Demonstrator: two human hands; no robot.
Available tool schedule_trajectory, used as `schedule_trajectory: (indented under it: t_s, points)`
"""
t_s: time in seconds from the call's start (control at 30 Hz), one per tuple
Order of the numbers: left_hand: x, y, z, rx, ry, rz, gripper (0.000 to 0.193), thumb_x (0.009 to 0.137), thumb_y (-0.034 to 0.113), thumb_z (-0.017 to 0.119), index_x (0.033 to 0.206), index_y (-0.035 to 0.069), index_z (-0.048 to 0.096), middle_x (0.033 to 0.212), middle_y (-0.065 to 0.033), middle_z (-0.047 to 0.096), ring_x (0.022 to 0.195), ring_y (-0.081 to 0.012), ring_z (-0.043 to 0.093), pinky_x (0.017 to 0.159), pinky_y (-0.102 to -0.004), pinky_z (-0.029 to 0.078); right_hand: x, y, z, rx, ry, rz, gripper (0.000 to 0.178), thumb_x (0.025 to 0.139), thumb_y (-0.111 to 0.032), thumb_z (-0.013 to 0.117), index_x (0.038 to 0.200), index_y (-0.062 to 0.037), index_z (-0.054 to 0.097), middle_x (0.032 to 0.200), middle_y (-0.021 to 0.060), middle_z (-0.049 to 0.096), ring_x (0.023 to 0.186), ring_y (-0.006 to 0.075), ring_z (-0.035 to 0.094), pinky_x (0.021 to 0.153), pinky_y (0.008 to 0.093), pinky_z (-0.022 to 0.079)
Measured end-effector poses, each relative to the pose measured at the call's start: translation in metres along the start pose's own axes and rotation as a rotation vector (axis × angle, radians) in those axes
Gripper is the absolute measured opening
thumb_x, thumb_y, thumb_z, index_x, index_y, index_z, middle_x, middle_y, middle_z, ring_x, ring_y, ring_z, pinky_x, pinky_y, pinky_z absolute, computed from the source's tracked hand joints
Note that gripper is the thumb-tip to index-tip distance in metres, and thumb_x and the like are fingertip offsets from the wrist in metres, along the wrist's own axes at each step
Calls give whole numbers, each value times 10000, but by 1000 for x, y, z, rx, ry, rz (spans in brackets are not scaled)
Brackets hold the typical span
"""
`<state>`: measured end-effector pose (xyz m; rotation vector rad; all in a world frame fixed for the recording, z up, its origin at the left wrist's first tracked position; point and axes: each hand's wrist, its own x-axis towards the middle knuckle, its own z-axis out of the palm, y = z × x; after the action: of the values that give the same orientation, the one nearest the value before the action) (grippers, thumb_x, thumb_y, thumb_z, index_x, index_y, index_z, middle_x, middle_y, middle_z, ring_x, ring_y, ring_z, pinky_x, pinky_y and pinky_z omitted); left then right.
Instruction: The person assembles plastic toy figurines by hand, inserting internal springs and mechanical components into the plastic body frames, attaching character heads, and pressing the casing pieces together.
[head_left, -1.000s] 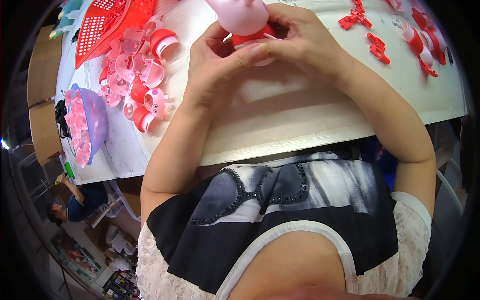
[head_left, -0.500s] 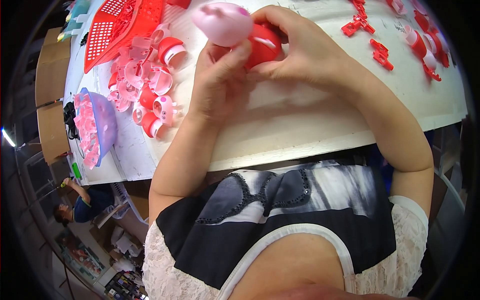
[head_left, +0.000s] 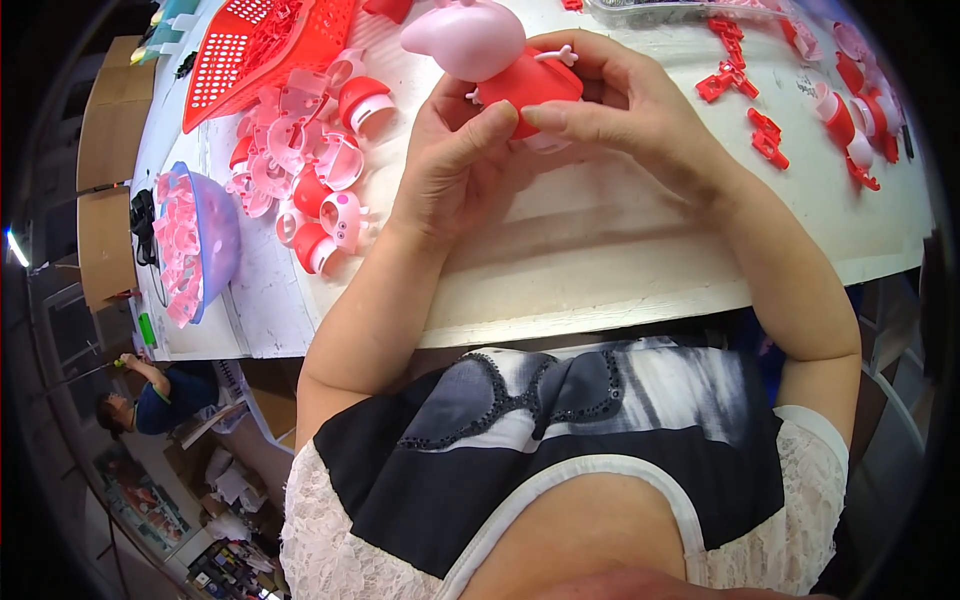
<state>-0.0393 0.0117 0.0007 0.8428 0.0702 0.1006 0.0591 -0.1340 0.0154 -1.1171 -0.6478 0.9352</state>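
Note:
Between both hands is a plastic toy figure [head_left: 535, 92] with a pink head, a red body and small pale arms. My left hand [head_left: 460, 160] grips its left side, thumb against the lower red body. Around the right side curls my right hand [head_left: 640, 115], its thumb tip pressed on the red body close to the other thumb. The figure is held just above the white table [head_left: 600, 260]. Some of my fingers are hidden behind it.
On the left lie a pile of pink and red toy parts [head_left: 290, 150], a red perforated basket [head_left: 230, 65] and a blue bowl [head_left: 218, 240] of pink pieces. Red parts [head_left: 768, 138] and a clear tray [head_left: 660, 12] are at right. A co-worker [head_left: 170, 400] is at far left.
The toy has turned in my hands, so its red body and pale arms now show. Both thumbs have come together on the body. The view has shifted slightly, bringing the clear tray into sight.

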Motion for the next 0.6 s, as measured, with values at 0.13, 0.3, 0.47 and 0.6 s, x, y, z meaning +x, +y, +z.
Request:
schedule_trajectory:
  t_s: [0.13, 0.3, 0.47, 0.6]
  points:
    - [1, 2, -4, 57, -63, 23, 573, 758, 76, 651, 1238, -10, 350, 1135, -170, 509, 1058, -263, 526, 921, -374, 441, -1, 11, 5, -110, 68, -164, 502, 734, -90, 677, 1178, -19, 454, 1040, 77, 556, 955, 123, 541, 825, 251, 455]
    - [-1, -1, -2, 32, -1, 15, 604, 751, 96, 664, 1252, -20, 348, 1166, -147, 476, 1063, -245, 514, 920, -349, 434, -2, -4, 0, -61, -34, 32, 505, 696, -149, 740, 1111, 12, 501, 979, 78, 573, 854, 118, 558, 754, 245, 472]
    - [1, -3, 2, 75, -3, 80, 629, 736, 124, 693, 1251, -14, 360, 1185, -114, 464, 1075, -221, 496, 935, -332, 417, -1, 5, 3, -103, 36, -103, 487, 677, -159, 759, 1073, 18, 537, 962, 73, 583, 849, 122, 565, 767, 242, 469]
    - [2, -6, 1, 71, 2, 131, 610, 717, 110, 708, 1224, -13, 393, 1178, -93, 471, 1077, -216, 493, 939, -330, 411, 2, 12, 0, -248, 86, -247, 482, 672, -155, 764, 1062, 24, 545, 975, 77, 586, 875, 124, 569, 786, 240, 465]
